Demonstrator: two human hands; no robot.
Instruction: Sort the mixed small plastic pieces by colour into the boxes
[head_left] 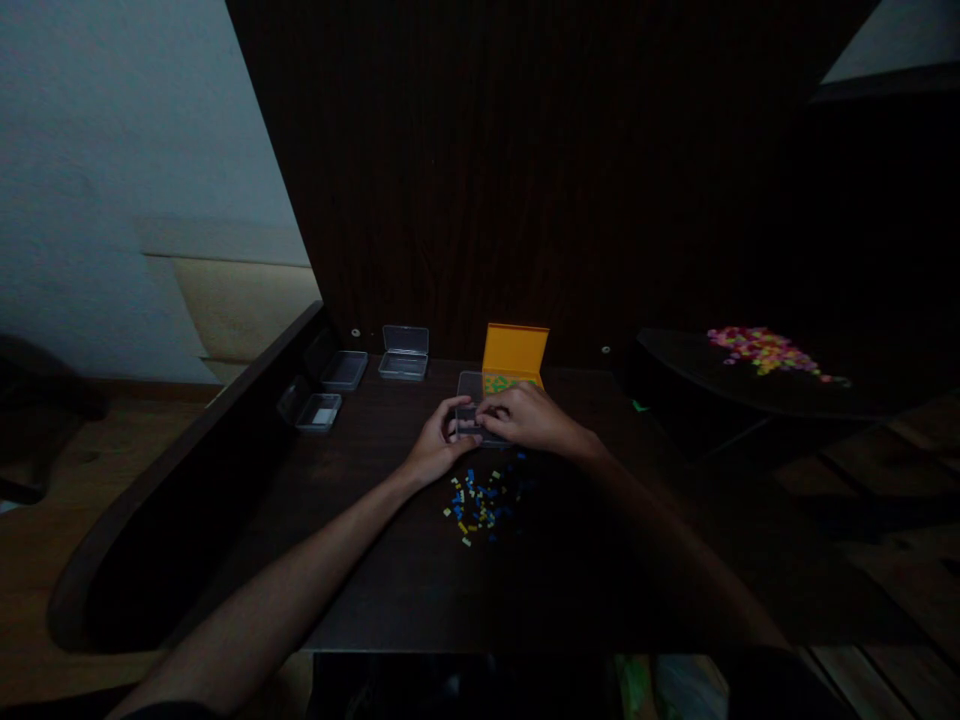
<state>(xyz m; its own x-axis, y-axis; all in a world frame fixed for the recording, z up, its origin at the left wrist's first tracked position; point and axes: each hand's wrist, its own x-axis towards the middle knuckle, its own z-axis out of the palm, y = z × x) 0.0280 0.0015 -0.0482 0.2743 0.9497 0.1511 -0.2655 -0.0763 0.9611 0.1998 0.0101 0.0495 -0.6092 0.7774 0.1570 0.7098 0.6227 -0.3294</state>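
Observation:
My left hand is closed around the left side of a clear plastic box with its lid up. Over that box, the fingers of my right hand are pinched together; whatever they hold is too small and dark to make out. Just behind my right hand stands an open orange case, its lid raised and green pieces inside. A loose scatter of tiny blue, yellow and whitish pieces, like small building bricks, lies on the table in front of my hands.
Three more open clear boxes stand at the back left: one by the panel, one beside it, one nearer with something white inside. A raised dark edge bounds the left. Colourful small pieces are heaped on a dark surface at right.

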